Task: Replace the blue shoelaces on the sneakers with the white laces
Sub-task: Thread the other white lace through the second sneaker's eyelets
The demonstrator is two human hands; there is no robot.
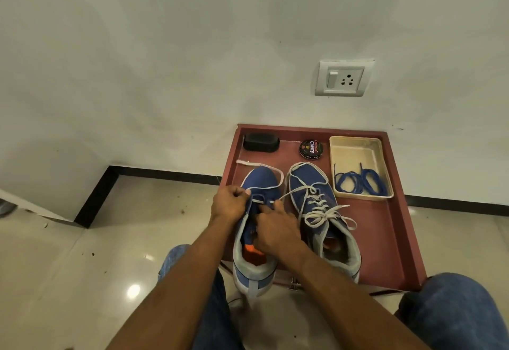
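Observation:
Two blue sneakers stand side by side on a red-brown table [385, 239]. The right sneaker [316, 198] is laced in white and tied in a bow. The left sneaker [259, 181] has a white lace [271, 169] through its lowest eyelets, and the lace's loose ends trail around the toe. My left hand [230, 202] grips the sneaker's left eyelet edge and pinches the lace. My right hand [275, 230] lies over the tongue and pinches the other lace strand at the right eyelet row. The blue laces [358, 183] lie coiled in a cream tray [355, 146].
A black shoe brush [261, 142] and a round tin of shoe polish [311, 149] sit at the table's back edge. A wall with a switch socket [343, 78] rises right behind. My knees in jeans flank the table's front. Tiled floor lies to the left.

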